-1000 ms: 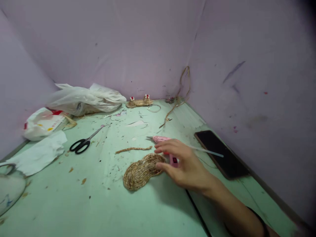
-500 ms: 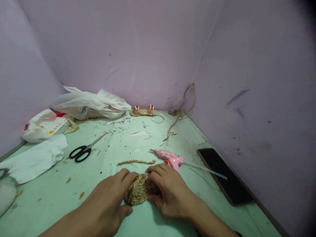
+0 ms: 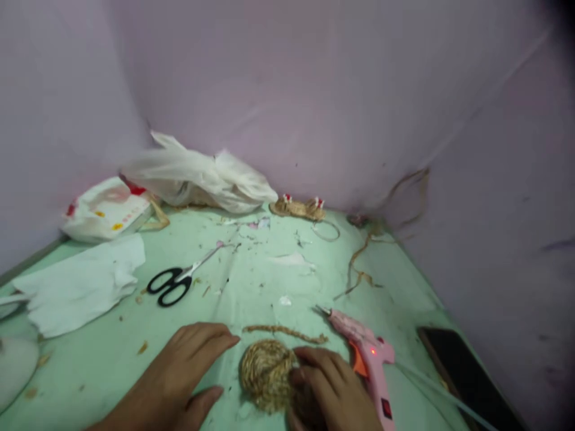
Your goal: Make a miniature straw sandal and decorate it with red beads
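Note:
A coiled piece of woven straw cord, oval and tan, lies at the near middle of the table. My right hand has its fingers curled over the right end of this piece, hiding that part. To the left of it is my left hand, held apart from the coil with thumb and fingers spread and nothing between them. Just beyond the coil lies a short braided cord. A pink glue gun with a lit red light and a clear glue stick rests beside my right hand.
Black-handled scissors and a crumpled white sheet lie to the left. Behind them sit a white plastic bag and a small woven item with red-white beads. Loose cord and a dark phone are at the right.
My left hand has let go of the woven coil and moved left, its fingers spreading. My right hand stays on the coil. The view has turned left, so things appear further right.

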Motion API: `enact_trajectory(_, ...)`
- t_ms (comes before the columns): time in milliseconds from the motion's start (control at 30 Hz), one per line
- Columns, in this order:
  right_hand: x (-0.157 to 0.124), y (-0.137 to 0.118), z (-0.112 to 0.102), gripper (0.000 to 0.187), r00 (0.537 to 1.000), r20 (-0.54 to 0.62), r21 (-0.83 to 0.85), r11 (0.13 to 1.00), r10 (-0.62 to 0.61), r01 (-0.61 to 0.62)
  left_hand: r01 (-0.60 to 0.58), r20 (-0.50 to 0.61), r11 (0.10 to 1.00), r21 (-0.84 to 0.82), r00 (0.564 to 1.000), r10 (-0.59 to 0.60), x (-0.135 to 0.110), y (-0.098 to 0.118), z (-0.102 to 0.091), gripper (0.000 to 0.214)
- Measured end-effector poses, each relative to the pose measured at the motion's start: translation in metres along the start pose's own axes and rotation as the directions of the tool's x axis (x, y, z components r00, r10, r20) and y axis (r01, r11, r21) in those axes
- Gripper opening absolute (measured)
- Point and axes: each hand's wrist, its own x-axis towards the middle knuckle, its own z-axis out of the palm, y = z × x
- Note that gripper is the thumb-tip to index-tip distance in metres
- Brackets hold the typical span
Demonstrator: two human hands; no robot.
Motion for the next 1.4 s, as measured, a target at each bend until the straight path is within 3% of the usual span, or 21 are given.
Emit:
enact_trajectory(200, 0.005, -0.006, -0.013, 0.025, 0.994, 0.103, -0.032, 0.999, -0.025, 0.028, 0.125, 0.032, 0.97, -0.206, 0.992, -0.121, -0.003, 0.007, 0.008, 0.024)
enact_trajectory(300, 0.007, -0.009, -0.014, 0.023, 0.995, 0.093, -0.054, 0.997, -0.045, 0.05, 0.14, 0.035, 0.958, -0.25, 0.99, -0.135, 0.0, 0.012, 0.007, 0.021)
enact_trajectory(400, 0.009, -0.016, -0.014, 0.021, 1.0, 0.03, -0.016, 1.0, 0.005, -0.005, 0.138, 0.026, 0.953, -0.271, 0.99, -0.136, 0.003, 0.012, 0.005, 0.019)
enact_trajectory(500, 0.009, -0.023, -0.012, 0.018, 0.992, -0.045, 0.076, 0.991, 0.114, -0.11, 0.15, 0.01, 0.953, -0.263, 0.988, -0.153, 0.004, 0.011, 0.005, 0.017)
enact_trajectory(600, 0.004, -0.025, -0.008, 0.017, 0.985, -0.109, 0.128, 0.984, 0.134, -0.12, 0.147, -0.026, 0.961, -0.235, 0.987, -0.157, 0.004, 0.011, 0.005, 0.015)
enact_trajectory(700, 0.0, -0.025, -0.005, 0.015, 0.99, -0.083, 0.129, 0.986, 0.117, -0.105, 0.136, -0.052, 0.971, -0.198, 0.987, -0.149, 0.006, 0.013, 0.004, 0.014)
enact_trajectory(833, -0.001, -0.028, -0.008, 0.01, 0.975, -0.037, 0.112, 0.971, 0.217, -0.212, 0.17, -0.057, 0.977, -0.126, 0.982, -0.178, 0.015, 0.018, 0.001, 0.013)
enact_trajectory(1033, -0.008, -0.026, -0.018, 0.03, 0.981, 0.008, 0.164, 0.967, 0.195, -0.194, 0.32, -0.035, 0.94, -0.114, 0.945, -0.326, 0.025, 0.02, -0.001, 0.016)
enact_trajectory(1133, -0.009, -0.026, -0.024, 0.028, 0.948, 0.047, 0.206, 0.925, 0.316, -0.318, 0.351, -0.054, 0.926, -0.136, 0.931, -0.361, 0.026, 0.019, -0.001, 0.017)
enact_trajectory(1233, -0.006, -0.028, -0.032, 0.028, 0.89, 0.116, 0.273, 0.848, 0.44, -0.455, 0.314, -0.042, 0.937, -0.151, 0.945, -0.323, 0.024, 0.02, -0.001, 0.015)
enact_trajectory(1400, -0.002, -0.032, -0.037, 0.022, 0.82, 0.314, 0.38, 0.727, 0.479, -0.571, 0.261, -0.018, 0.95, -0.173, 0.963, -0.268, 0.015, 0.037, 0.003, 0.02)
